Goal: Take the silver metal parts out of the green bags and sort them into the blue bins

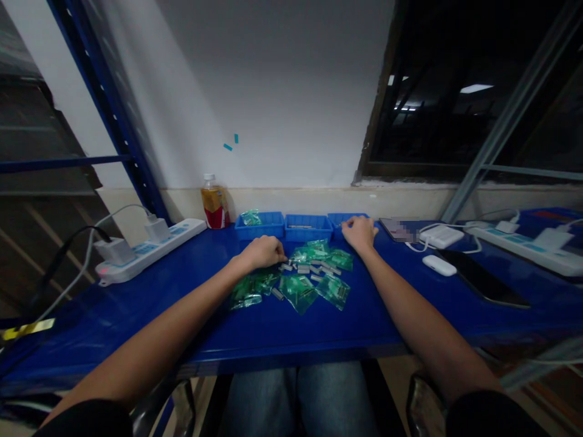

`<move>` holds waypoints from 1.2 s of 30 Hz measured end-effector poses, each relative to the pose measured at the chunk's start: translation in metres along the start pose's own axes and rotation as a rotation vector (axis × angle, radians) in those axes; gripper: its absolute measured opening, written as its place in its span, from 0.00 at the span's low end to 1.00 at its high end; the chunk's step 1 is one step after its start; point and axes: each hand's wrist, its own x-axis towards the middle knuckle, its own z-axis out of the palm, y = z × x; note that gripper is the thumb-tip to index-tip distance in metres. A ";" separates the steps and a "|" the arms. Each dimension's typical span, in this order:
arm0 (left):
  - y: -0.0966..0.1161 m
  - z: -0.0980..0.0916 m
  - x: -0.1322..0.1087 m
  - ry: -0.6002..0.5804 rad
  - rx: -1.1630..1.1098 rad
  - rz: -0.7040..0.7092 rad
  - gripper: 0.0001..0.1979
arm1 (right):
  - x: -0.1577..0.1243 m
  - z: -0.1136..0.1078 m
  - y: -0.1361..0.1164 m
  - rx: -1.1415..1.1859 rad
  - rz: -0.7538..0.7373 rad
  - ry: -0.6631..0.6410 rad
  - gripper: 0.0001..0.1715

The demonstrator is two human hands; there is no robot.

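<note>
Head view, left hand [265,251]: fingers curled down beside small grey rectangular blocks [303,269], grip hidden!
Right hand [361,233]: bent over the rightmost blue plastic bin [336,231]; any hold, couldn't tell!
Blocks: lay scattered on the glossy blue tabletop [341,328] between the hands; looked light, stiff, pinchable lengthwise.
Shiny green plastic packets [298,292]: lay around them, seemingly soft, slippery, best taken by edges.

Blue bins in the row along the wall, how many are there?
3. The left bin is beside the bottle, the middle bin comes next, and the right bin is partly hidden by the right hand.
</note>
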 end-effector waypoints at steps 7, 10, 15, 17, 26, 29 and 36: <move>-0.011 0.005 -0.010 0.113 -0.178 0.040 0.08 | -0.008 -0.007 -0.016 0.115 -0.122 0.125 0.15; -0.008 0.009 -0.007 0.229 -0.449 0.136 0.06 | -0.027 -0.017 -0.043 0.314 -0.499 0.029 0.12; -0.006 0.015 -0.002 0.342 -0.798 0.236 0.09 | -0.071 -0.024 -0.086 0.411 -0.988 -0.161 0.09; -0.007 0.018 -0.002 0.351 -0.890 0.240 0.11 | -0.081 -0.022 -0.092 0.438 -1.005 -0.175 0.08; -0.005 0.027 0.000 0.506 -0.831 0.227 0.13 | -0.083 -0.009 -0.091 0.494 -0.857 -0.183 0.06; -0.004 0.027 -0.003 0.518 -0.739 0.220 0.12 | -0.085 -0.008 -0.092 0.462 -0.867 -0.215 0.07; 0.004 0.019 -0.016 0.499 -0.507 0.334 0.09 | -0.082 -0.009 -0.091 0.421 -0.842 -0.159 0.10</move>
